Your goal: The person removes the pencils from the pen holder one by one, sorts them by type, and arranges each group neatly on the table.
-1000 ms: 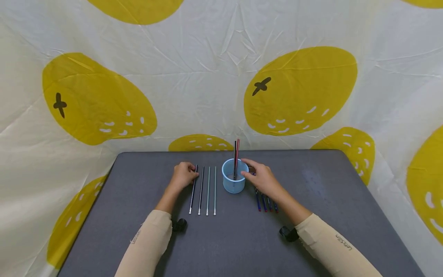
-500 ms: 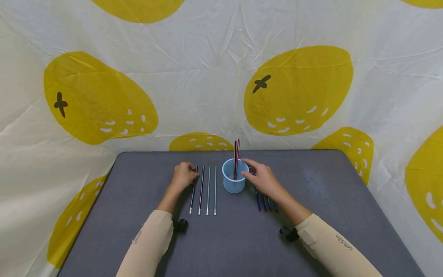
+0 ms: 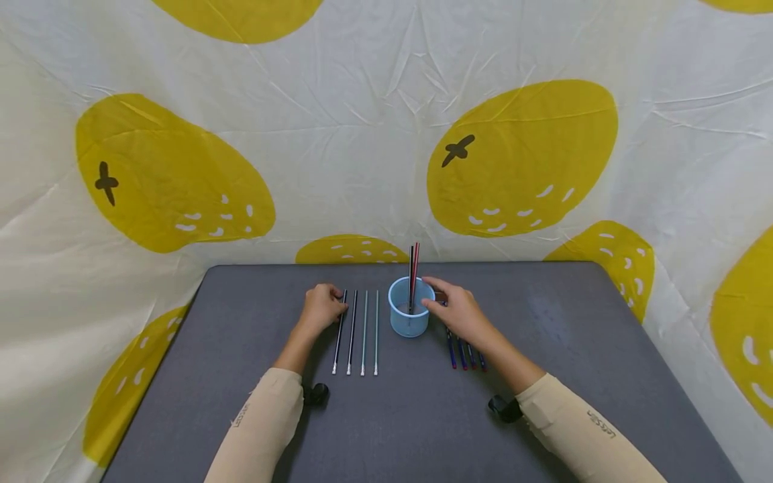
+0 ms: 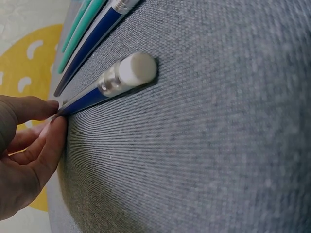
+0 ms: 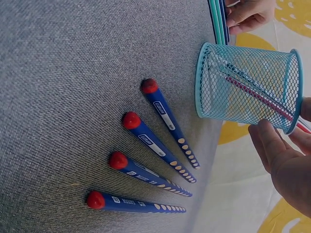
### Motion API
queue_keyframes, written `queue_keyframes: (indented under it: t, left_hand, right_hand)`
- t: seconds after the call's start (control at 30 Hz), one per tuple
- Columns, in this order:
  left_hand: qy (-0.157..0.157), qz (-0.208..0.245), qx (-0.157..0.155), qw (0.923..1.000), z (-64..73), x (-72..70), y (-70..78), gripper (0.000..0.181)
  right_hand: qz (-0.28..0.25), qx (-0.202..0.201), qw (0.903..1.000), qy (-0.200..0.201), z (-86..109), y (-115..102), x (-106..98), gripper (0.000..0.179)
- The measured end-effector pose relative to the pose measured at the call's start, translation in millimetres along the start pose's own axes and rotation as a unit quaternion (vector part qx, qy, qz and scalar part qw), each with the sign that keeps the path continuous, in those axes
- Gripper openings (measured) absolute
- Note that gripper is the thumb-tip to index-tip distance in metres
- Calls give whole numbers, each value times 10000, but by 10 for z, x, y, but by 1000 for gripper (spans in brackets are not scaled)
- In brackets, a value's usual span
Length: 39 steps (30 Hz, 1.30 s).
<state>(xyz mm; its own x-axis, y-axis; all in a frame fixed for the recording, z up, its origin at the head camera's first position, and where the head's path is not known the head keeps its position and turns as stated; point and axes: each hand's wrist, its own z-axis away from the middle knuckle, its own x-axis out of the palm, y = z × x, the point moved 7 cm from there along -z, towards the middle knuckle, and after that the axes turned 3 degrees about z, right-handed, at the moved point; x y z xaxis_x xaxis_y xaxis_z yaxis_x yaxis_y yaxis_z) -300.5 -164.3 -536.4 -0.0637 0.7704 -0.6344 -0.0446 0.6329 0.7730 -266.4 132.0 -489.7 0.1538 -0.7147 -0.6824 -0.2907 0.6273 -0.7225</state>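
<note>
My left hand (image 3: 321, 305) pinches the far end of the leftmost dark blue pencil (image 3: 339, 339) between thumb and fingers. Its white eraser (image 4: 138, 69) points toward me, low over the cloth. Beside it lie another dark blue pencil (image 3: 352, 332) and two teal pencils (image 3: 364, 335), parallel. My right hand (image 3: 461, 312) grips the rim of a light blue mesh pencil cup (image 3: 408, 327) from the right, thumb and fingers at its upper edge. Inside the cup stand a few pencils, one of them red (image 5: 257, 94), leaning against the back.
Several blue pencils (image 5: 146, 141) with red ends lie side by side under my right hand, partly hidden in the head view. All rest on a grey cloth-covered table (image 3: 386, 429). A white sheet (image 3: 350, 168) with yellow fruit prints hangs behind the table's far edge.
</note>
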Motion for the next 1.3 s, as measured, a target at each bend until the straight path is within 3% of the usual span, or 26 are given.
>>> queue_keyframes:
  t: [0.43,0.53,0.7,0.87,1.3]
  left_hand:
    - [-69,31,69,9999,16,-35,36,25]
    - [0,-2,218,9998,8,-77,98,27]
    - [180,-56,689,9974,-3,-159,294,33]
    - [134,301,1093,9935,-1,-174,531,34]
    - [-208,1008,1532,9828,-37,31,1145,34]
  right_hand:
    - [-24,13,10000,9,8,-8,-4,52]
    - [-32,35,10000,17,6,-7,-1,52]
    - [-4,78,10000,24,10,6,3,51]
    - [-16,87,10000,27,18,6,5,51]
    - [-32,22,10000,45,35,-2,0,51]
